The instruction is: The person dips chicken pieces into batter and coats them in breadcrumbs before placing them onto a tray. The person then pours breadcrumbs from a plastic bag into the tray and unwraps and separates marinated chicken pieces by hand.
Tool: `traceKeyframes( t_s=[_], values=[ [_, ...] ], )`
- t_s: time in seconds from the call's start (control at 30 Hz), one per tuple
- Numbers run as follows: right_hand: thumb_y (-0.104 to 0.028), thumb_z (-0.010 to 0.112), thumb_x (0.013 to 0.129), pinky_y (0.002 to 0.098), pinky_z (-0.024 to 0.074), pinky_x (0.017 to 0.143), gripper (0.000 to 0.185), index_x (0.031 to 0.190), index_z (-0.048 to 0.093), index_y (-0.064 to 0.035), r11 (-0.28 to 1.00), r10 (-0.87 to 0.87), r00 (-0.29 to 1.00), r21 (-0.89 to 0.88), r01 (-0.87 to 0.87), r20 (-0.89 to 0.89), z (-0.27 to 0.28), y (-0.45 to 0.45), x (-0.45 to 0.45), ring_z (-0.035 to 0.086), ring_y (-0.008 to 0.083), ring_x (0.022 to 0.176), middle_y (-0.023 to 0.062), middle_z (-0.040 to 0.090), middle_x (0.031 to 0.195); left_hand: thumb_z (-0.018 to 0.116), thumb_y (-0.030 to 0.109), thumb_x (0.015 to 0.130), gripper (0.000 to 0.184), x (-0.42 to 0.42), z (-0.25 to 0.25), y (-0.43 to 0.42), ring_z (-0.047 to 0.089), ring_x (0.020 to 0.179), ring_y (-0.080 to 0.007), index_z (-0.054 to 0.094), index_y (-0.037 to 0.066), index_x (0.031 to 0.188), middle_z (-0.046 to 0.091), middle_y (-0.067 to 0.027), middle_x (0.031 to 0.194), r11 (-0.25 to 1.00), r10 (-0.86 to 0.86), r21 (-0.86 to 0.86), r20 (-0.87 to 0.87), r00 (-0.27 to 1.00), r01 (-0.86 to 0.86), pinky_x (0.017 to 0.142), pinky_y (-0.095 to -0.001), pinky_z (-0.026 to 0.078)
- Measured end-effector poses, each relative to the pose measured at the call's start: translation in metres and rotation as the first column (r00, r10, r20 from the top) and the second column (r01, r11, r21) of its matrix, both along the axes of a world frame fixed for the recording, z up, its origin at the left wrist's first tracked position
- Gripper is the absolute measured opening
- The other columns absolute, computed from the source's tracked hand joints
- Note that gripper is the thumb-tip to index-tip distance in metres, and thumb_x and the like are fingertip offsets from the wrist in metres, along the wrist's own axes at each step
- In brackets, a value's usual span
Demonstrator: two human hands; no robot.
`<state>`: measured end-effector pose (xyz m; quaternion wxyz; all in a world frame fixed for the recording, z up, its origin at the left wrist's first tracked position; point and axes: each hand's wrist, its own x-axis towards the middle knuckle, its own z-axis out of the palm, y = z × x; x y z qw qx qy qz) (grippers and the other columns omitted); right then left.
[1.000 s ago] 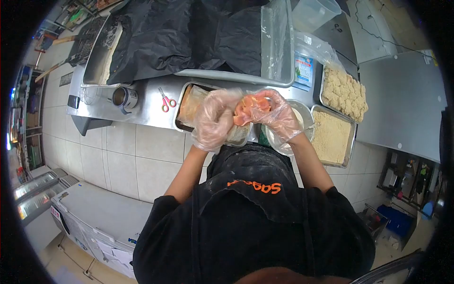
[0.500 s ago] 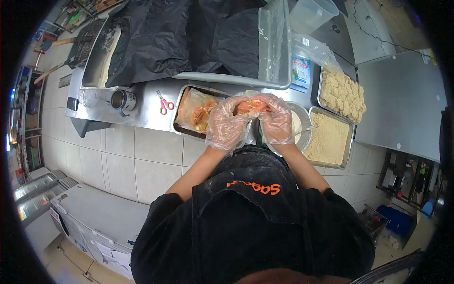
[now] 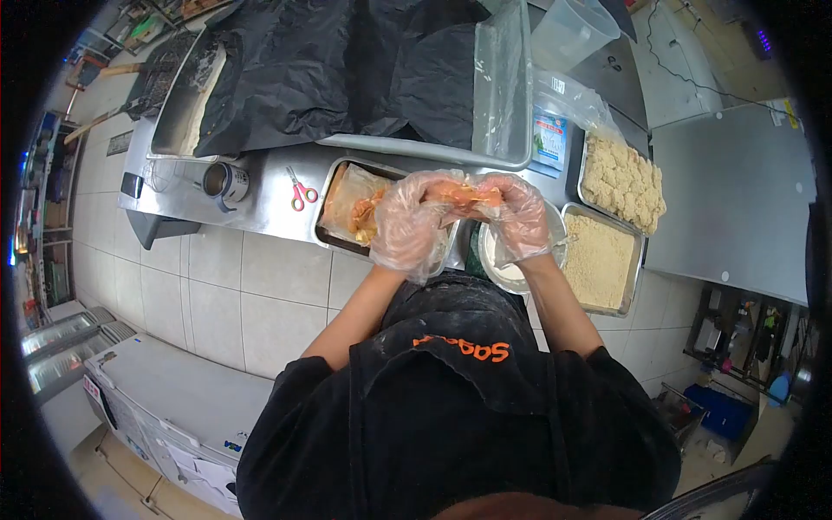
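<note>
A strip of raw, orange-marinated meat stretches between my two hands, which wear clear plastic gloves. My left hand is closed on one end of it, and my right hand grips the other. Below and left of them, a metal tray holds an opened plastic bag with more marinated meat. Partly behind my right hand stands a bowl of white liquid. To its right lies a tray of pale crumbs, with crumb-coated pieces heaped on another tray behind.
Black plastic sheeting covers a large tub at the back of the steel table. Red-handled scissors and a metal mug lie to the left. A blue-labelled packet and a clear jug are at the back right.
My hands have moved apart a little, the right one shifting rightward. The meat between them is now more stretched out, and more of the bowl's near side shows.
</note>
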<state>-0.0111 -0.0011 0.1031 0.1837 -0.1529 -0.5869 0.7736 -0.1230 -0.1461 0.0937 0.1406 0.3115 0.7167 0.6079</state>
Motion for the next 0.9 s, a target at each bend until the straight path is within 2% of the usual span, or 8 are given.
traceKeyframes(
  t_s=[0.13, 0.2, 0.43, 0.63, 0.7, 0.77, 0.83, 0.9],
  values=[
    [-0.002, 0.072, 0.082, 0.0303, 0.0547, 0.085, 0.03, 0.109, 0.061, -0.0013, 0.966, 0.081, 0.99, -0.253, -0.05, 0.116, 0.021, 0.003, -0.002, 0.062, 0.0144, 0.095, 0.0064, 0.064, 0.105, 0.062, 0.01, 0.087, 0.022, -0.008, -0.005, -0.002, 0.063, 0.093, -0.0169, 0.064, -0.002, 0.107, 0.066, -0.0087, 0.1, 0.981, -0.162, 0.176, 0.476, 0.864, 0.086, 0.084, -0.0299, 0.05],
    [-0.002, 0.076, 0.079, 0.0292, 0.0535, 0.085, 0.034, 0.11, 0.061, -0.0021, 0.924, 0.204, 0.963, -0.358, -0.13, 0.176, 0.028, 0.003, -0.002, 0.062, 0.0137, 0.095, 0.0066, 0.065, 0.104, 0.063, 0.011, 0.088, 0.025, -0.007, -0.008, 0.0, 0.061, 0.095, -0.0156, 0.063, -0.003, 0.109, 0.065, -0.0095, 0.104, 0.976, -0.195, 0.214, 0.796, 0.573, 0.034, 0.085, -0.0287, 0.05],
    [0.003, 0.076, 0.075, 0.0286, 0.0511, 0.085, 0.03, 0.101, 0.063, -0.0024, 0.983, 0.119, 0.981, 0.122, -0.138, 0.151, 0.007, 0.012, 0.007, 0.063, 0.0139, 0.093, 0.0032, 0.065, 0.101, 0.07, 0.017, 0.084, 0.043, -0.026, -0.02, -0.019, 0.055, 0.113, -0.0226, 0.057, 0.003, 0.123, 0.059, -0.0099, 0.12, 0.898, -0.438, 0.112, 0.312, 0.843, 0.425, 0.097, -0.0363, 0.048],
    [0.008, 0.07, 0.076, 0.0306, 0.049, 0.089, 0.018, 0.088, 0.066, -0.0042, 0.812, 0.137, 0.989, 0.578, -0.083, -0.05, 0.03, 0.01, 0.003, 0.06, 0.0191, 0.104, 0.0079, 0.06, 0.112, 0.073, 0.043, 0.082, 0.077, -0.019, -0.031, -0.024, 0.051, 0.125, -0.0275, 0.043, -0.002, 0.136, 0.046, -0.0146, 0.14, 0.76, -0.649, 0.59, 0.697, 0.304, 0.272, 0.102, -0.0433, 0.046],
    [0.009, 0.068, 0.076, 0.0319, 0.0476, 0.093, 0.022, 0.092, 0.068, -0.0059, 0.787, 0.25, 0.965, 0.597, -0.156, -0.076, 0.029, 0.014, 0.003, 0.058, 0.0222, 0.109, 0.0097, 0.057, 0.119, 0.067, 0.046, 0.087, 0.073, -0.006, -0.031, -0.019, 0.059, 0.113, -0.0241, 0.042, 0.003, 0.14, 0.054, -0.0151, 0.131, 0.702, -0.696, 0.708, 0.705, -0.138, 0.078, 0.091, -0.0395, 0.055],
    [0.008, 0.067, 0.077, 0.0329, 0.0476, 0.093, 0.025, 0.097, 0.068, -0.0063, 0.746, 0.276, 0.959, 0.643, -0.174, -0.061, 0.03, 0.016, 0.006, 0.058, 0.0236, 0.11, 0.0105, 0.058, 0.119, 0.072, 0.039, 0.085, 0.076, -0.001, -0.038, -0.008, 0.054, 0.121, -0.0275, 0.039, -0.002, 0.139, 0.049, -0.0141, 0.136, 0.71, -0.691, 0.703, 0.707, -0.153, 0.04, 0.097, -0.0458, 0.05],
    [0.008, 0.065, 0.078, 0.0339, 0.0476, 0.094, 0.028, 0.101, 0.069, -0.0067, 0.699, 0.303, 0.952, 0.69, -0.188, -0.048, 0.025, 0.019, 0.009, 0.059, 0.025, 0.111, 0.0113, 0.059, 0.12, 0.07, 0.029, 0.088, 0.064, 0.001, -0.026, 0.0, 0.06, 0.112, -0.0245, 0.041, 0.0, 0.138, 0.055, -0.0128, 0.128, 0.893, -0.45, 0.432, 0.842, 0.297, 0.126, 0.091, -0.0419, 0.054],
    [0.008, 0.062, 0.081, 0.0357, 0.0483, 0.096, 0.037, 0.114, 0.064, -0.0077, 0.79, 0.21, 0.977, 0.593, -0.156, -0.023, 0.016, 0.019, 0.012, 0.059, 0.0273, 0.113, 0.0124, 0.06, 0.123, 0.069, 0.022, 0.089, 0.058, 0.0, -0.023, 0.002, 0.062, 0.107, -0.0228, 0.043, 0.0, 0.136, 0.056, -0.0124, 0.125, 0.904, -0.426, 0.402, 0.838, 0.341, 0.143, 0.087, -0.039, 0.056]
  ],
)
